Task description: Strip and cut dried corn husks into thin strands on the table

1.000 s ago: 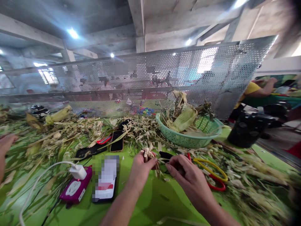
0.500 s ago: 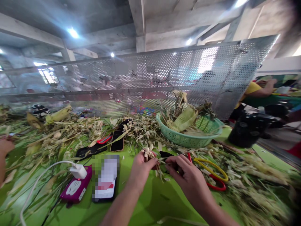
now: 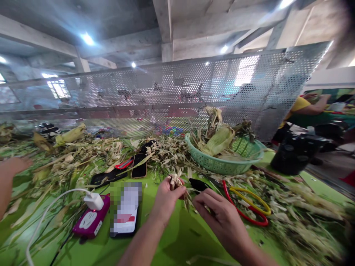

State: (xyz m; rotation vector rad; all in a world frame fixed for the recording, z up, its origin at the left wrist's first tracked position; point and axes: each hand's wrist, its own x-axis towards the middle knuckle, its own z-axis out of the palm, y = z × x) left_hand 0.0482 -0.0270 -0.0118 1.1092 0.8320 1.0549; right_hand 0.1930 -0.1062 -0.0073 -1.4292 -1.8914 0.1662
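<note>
My left hand [image 3: 166, 195] is closed around a small bundle of pale dried corn husk [image 3: 175, 180], its curled tips sticking up above the thumb and loose strands hanging on the right side. Just right of it, my right hand [image 3: 219, 210] has its fingers curled and pinched together by those strands; what lies between the fingertips is hidden. Behind the right hand lies a black object [image 3: 198, 184], partly covered. Large looped handles, one red [image 3: 256, 220] and one yellow [image 3: 251, 201], like those of scissors, rest on the green table [image 3: 191, 240].
A green basket [image 3: 222, 167] with corn husks stands behind my hands. Left are a phone [image 3: 126, 214], a purple power strip [image 3: 90, 221] with a white plug, and another phone [image 3: 139, 166]. Husk scraps cover much of the table. Another person's hand [image 3: 13, 168] reaches in at far left.
My right hand has drawn slightly down and away from the left-hand bundle. My left hand stays in place. The other person's hand at far left reaches farther in.
</note>
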